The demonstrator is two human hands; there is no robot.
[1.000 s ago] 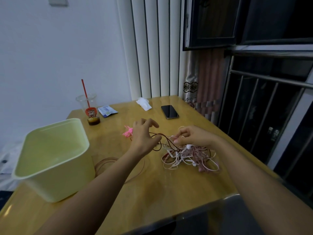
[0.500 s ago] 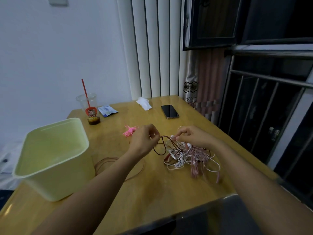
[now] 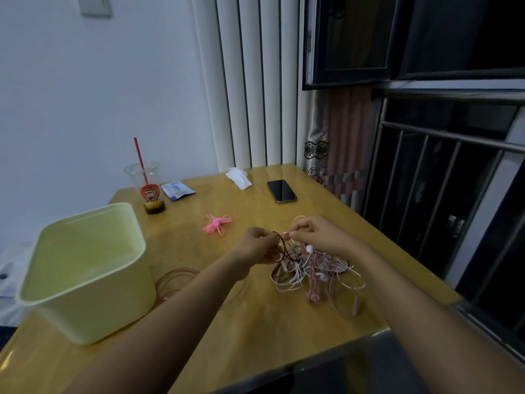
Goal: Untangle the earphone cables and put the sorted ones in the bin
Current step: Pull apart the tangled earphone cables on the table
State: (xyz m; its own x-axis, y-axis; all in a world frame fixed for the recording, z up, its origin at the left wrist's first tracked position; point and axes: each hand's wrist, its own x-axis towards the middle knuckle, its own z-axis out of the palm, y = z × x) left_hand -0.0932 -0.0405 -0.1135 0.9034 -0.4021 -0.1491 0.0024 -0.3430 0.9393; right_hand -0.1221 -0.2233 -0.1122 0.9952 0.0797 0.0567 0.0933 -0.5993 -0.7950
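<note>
A tangle of pink and white earphone cables (image 3: pixel 315 270) hangs from my hands, its lower loops trailing on the wooden table (image 3: pixel 255 322). My left hand (image 3: pixel 255 248) pinches a dark red cable (image 3: pixel 282 247) that loops out of the tangle. My right hand (image 3: pixel 315 234) pinches the same knot from the right, fingertips almost touching the left hand's. A pale green bin (image 3: pixel 82 271) stands at the left, with nothing visible inside. A brown cable coil (image 3: pixel 176 280) lies on the table beside the bin, partly under my left forearm.
A pink bundled cable (image 3: pixel 216 223) lies behind my hands. At the back of the table are a plastic cup with a red straw (image 3: pixel 147 189), a blue packet (image 3: pixel 176 190), a white tissue (image 3: pixel 238 177) and a phone (image 3: pixel 281 191). Window bars run along the right.
My hands have come together and lifted the tangle off the table. The left hand, open a second ago, now pinches the dark red cable.
</note>
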